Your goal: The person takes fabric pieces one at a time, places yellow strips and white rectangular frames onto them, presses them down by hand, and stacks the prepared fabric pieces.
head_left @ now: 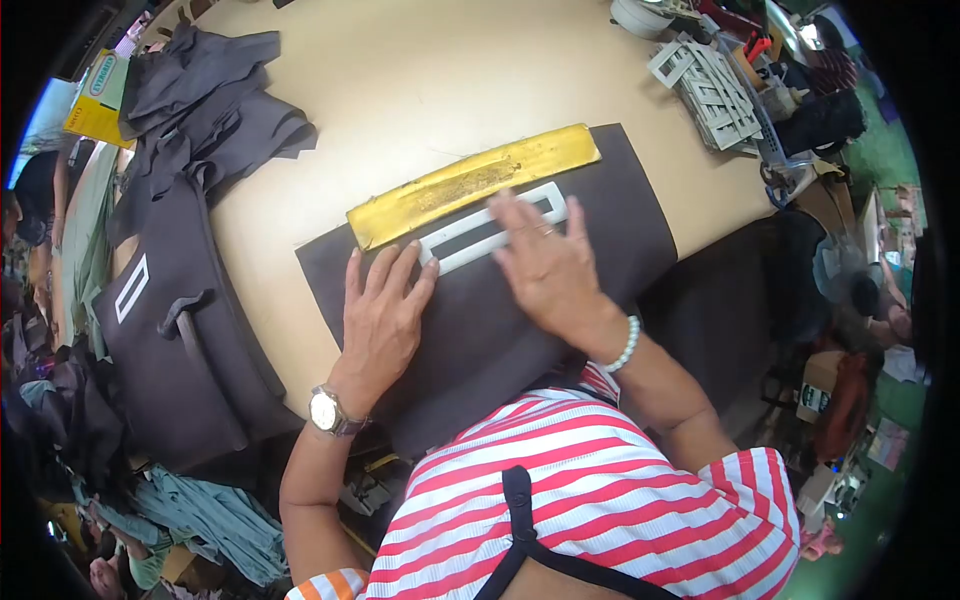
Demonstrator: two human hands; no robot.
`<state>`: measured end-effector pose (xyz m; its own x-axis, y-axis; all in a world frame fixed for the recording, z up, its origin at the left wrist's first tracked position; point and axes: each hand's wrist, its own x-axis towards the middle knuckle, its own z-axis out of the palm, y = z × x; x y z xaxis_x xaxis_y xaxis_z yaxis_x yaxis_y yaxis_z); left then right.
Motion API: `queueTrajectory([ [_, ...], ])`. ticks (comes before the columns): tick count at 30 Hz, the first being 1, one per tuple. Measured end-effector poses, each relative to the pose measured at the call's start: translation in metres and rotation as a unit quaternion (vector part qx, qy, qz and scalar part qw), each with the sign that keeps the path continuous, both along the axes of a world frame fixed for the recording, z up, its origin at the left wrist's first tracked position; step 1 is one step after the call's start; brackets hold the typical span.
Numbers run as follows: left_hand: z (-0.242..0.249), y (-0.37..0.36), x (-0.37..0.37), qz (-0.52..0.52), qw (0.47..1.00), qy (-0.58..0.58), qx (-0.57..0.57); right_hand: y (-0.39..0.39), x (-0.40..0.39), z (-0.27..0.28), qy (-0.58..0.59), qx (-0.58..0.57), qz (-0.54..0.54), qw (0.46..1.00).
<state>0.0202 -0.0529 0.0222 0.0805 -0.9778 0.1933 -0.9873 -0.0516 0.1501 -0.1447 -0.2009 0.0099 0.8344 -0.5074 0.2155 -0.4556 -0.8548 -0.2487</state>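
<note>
The left hand (385, 305) lies palm down and open, fingers spread and gripping nothing; its index finger and thumb reach the left end of the white frame (468, 255), and its other fingertips rest on the dark cloth just beside it. The right hand (550, 270) is also open, slightly blurred, its fingers stretched across the right half of the frame; whether they press on it or hover, I cannot tell. The frame thus lies between and just beyond the hands, flat on the cloth (455, 330), slanting up to the right.

Just beyond the frame and roughly parallel to it lies a yellow strip (475, 185), worn dark along its middle. The cloth lies on the pale table (420, 80) and hangs over the near edge.

Well to the left, another dark piece (215, 370) bears a second white frame (132, 288) and a strap (187, 325). Beyond it are crumpled cloth (205, 100) and a yellow box (97, 105). At the far right sits a pile of pale frames (708, 95).
</note>
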Motion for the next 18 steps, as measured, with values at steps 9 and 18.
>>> queueTrajectory([
  [9, 0.002, 0.005, 0.008, -0.029, 0.999, 0.037, 0.012, -0.048, -0.023, 0.018, 0.014, -0.135, -0.096, 0.986],
  [18, 0.006, -0.001, -0.003, -0.013, 1.000, -0.012, 0.015, 0.033, 0.000, -0.002, -0.044, -0.046, 0.053, 0.997],
])
